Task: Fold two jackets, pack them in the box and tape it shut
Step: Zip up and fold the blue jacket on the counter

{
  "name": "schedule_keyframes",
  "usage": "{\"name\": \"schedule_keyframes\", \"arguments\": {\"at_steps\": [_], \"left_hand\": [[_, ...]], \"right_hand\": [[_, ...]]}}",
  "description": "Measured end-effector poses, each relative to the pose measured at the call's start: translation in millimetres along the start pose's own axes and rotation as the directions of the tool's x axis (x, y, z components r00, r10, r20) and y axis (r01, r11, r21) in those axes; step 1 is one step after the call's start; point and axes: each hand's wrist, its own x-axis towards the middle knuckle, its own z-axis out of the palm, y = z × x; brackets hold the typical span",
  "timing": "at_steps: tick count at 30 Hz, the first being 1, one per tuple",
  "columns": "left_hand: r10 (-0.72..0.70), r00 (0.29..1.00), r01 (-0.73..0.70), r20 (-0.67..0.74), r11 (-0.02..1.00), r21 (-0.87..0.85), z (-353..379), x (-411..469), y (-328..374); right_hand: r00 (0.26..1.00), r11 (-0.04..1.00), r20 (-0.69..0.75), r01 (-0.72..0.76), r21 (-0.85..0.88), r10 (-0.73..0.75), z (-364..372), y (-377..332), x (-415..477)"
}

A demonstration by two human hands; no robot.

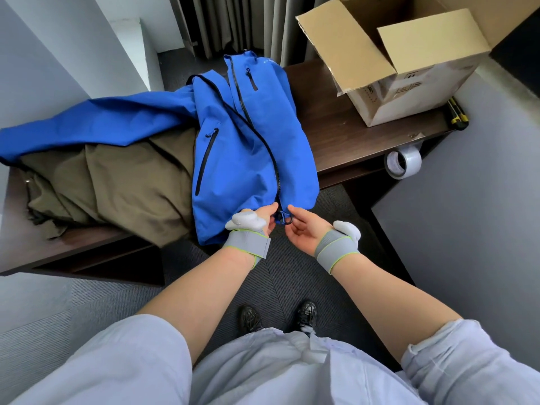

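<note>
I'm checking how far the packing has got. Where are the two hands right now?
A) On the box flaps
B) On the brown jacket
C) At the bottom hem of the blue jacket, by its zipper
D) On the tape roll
C: the left hand and the right hand both pinch the blue jacket at its bottom hem, beside the zipper's lower end; the box and tape roll lie untouched.

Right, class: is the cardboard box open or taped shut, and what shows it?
Open. The cardboard box has its flaps spread outward, and the tape roll lies apart from it.
</note>
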Motion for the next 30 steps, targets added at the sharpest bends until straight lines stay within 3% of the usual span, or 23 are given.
{"name": "schedule_keyframes", "arguments": {"at_steps": [7,16,22,30], "left_hand": [[-0.127,0.991,0.129,0.031,0.989,-0.074,-4.3,8.4,2.8],[-0.013,1.0,0.013,-0.011,0.999,0.052,-5.8,17.1,3.1],[0.016,0.999,-0.021,0.041,0.994,0.108,-3.2,24.5,-2.4],[0.059,0.997,-0.066,0.045,0.984,0.167,-6.1,31.8,-8.2]], "right_hand": [[0.999,0.999,-0.001,0.04,0.016,-0.04,7.6,-8.6,7.3],[0.991,0.941,-0.07,0.086,-0.326,-0.114,10.5,-10.9,11.0],[0.995,0.76,-0.033,0.047,-0.649,-0.09,17.2,-16.7,7.4],[0.996,0.86,-0.062,-0.092,-0.501,0.07,13.7,-21.8,14.0]]}}
